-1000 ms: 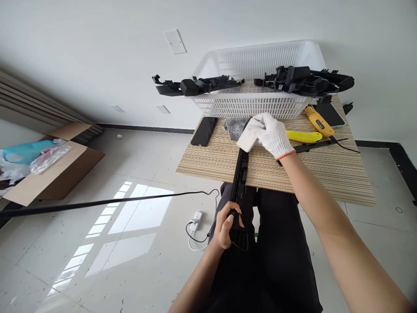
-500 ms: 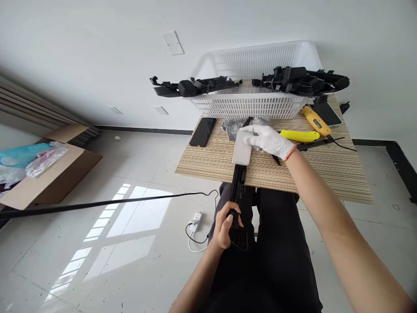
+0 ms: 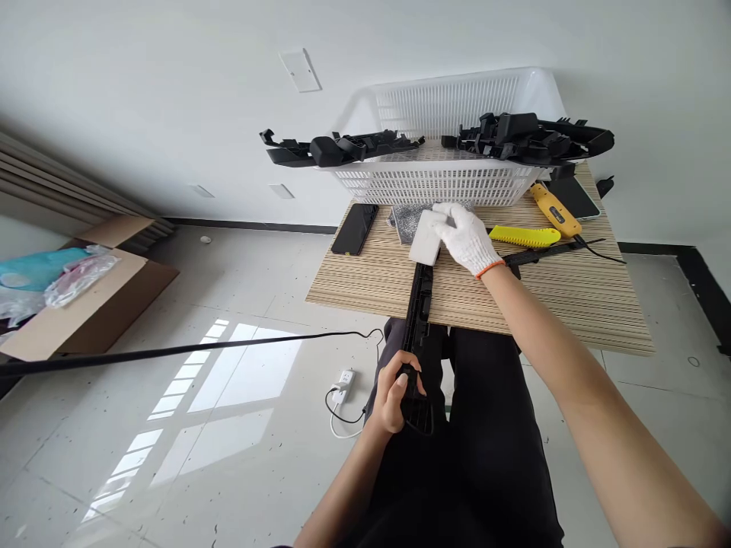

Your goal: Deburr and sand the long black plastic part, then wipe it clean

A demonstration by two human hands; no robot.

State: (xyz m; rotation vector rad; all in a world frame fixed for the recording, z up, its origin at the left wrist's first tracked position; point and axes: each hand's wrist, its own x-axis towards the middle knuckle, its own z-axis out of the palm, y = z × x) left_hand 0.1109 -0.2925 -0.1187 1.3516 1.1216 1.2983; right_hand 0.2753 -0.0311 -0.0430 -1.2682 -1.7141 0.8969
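A long black plastic part (image 3: 421,304) runs from my lap up onto the striped wooden table (image 3: 571,297). My left hand (image 3: 395,392), bare, grips its near end over my lap. My right hand (image 3: 467,236), in a white knit glove, presses a pale rectangular block (image 3: 426,237) down on the far stretch of the part, fingers closed over the block's right side. The part's far tip is hidden under the block and glove.
A white mesh basket (image 3: 439,179) stands at the table's back with black plastic parts (image 3: 528,138) laid across its rim. A black phone (image 3: 355,228), grey sheet (image 3: 406,219), yellow knife (image 3: 525,237) and yellow tool (image 3: 555,210) lie nearby. A cardboard box (image 3: 85,304) and cable (image 3: 171,352) are on the floor.
My right hand slid the pale block toward me along the black part, then back away toward the basket. My left hand kept its grip on the near end.
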